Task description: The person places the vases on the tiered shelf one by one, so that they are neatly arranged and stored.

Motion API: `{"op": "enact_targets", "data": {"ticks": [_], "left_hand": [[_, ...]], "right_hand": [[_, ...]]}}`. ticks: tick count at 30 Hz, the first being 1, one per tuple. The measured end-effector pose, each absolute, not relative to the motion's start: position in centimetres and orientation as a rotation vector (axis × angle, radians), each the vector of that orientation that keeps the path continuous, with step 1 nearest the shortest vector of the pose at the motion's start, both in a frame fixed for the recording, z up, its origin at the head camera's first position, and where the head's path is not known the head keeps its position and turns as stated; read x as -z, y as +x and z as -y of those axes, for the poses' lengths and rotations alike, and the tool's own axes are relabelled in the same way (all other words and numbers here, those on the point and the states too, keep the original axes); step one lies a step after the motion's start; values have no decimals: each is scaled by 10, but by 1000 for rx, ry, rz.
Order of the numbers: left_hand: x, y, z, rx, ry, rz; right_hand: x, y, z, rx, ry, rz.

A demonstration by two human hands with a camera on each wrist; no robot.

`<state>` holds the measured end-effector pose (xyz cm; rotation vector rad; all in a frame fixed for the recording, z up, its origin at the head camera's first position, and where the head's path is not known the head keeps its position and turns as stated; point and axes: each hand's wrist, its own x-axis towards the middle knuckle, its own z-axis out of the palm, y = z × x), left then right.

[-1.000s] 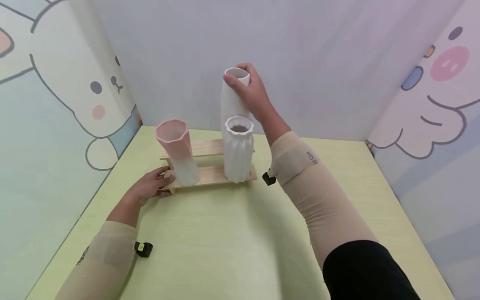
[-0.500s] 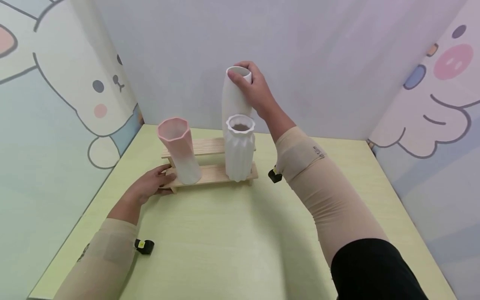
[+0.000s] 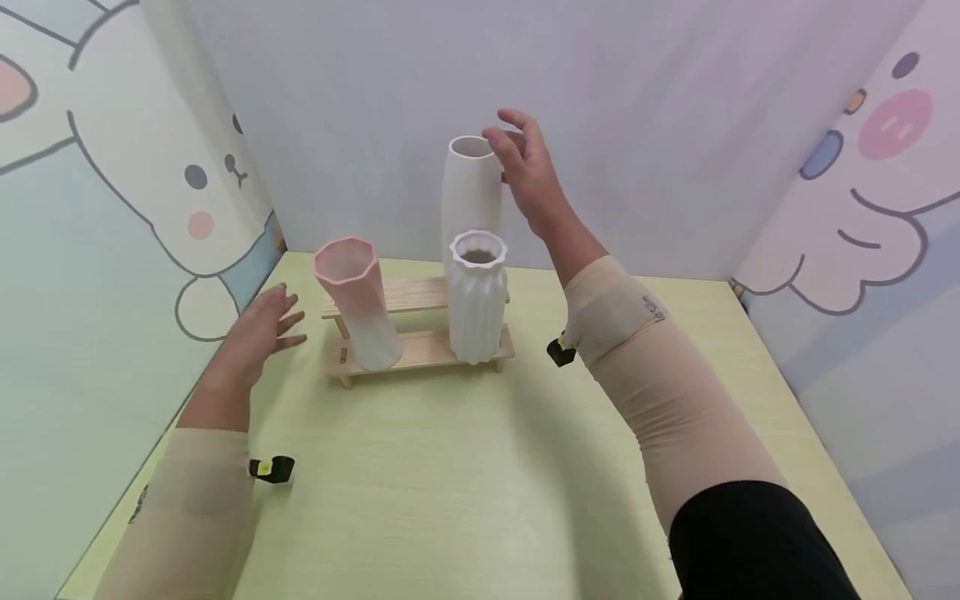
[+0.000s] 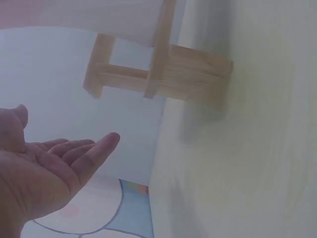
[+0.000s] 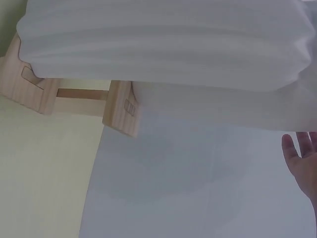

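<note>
A two-tier wooden stand [image 3: 427, 350] bears three vases. On its upper tier, at the right, stands a tall smooth white vase [image 3: 471, 192]. In front of that, on the lower tier, is a shorter fluted white vase [image 3: 477, 308]. A pink-to-white faceted vase [image 3: 356, 292] stands at the left of the lower tier. My right hand [image 3: 534, 171] is beside the tall vase's rim, fingers spread and holding nothing. To the left of the stand, my left hand [image 3: 255, 333] is held apart from it, fingers extended; the left wrist view shows its palm empty.
The stand rests on a pale yellow-green table [image 3: 420, 483]. A plain light wall [image 3: 360, 125] rises behind the table. Side walls with cartoon animals [image 3: 847, 167] border it on the left and right.
My right hand has let go of the tall white vase's rim and moved slightly right. My left hand has released the stand's left end and drawn away to the left. The vases stay put.
</note>
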<state>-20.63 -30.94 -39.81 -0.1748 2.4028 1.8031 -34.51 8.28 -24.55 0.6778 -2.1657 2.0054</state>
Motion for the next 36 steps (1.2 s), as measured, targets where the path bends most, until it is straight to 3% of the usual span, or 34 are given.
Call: {"op": "enact_targets", "data": {"ticks": [8, 20, 26, 36], "left_hand": [[361, -214, 299, -1916, -116, -2557], [314, -194, 263, -1728, -6, -2973], [303, -180, 242, -1600, 57, -3214], [307, -158, 201, -1183, 440, -3638]], "right_hand": [[251, -336, -117, -1967, 666, 2143], [261, -299, -179, -1917, 752, 2021], [275, -277, -201, -1786, 784, 2123], [298, -234, -216, -1266, 739, 2456]]}}
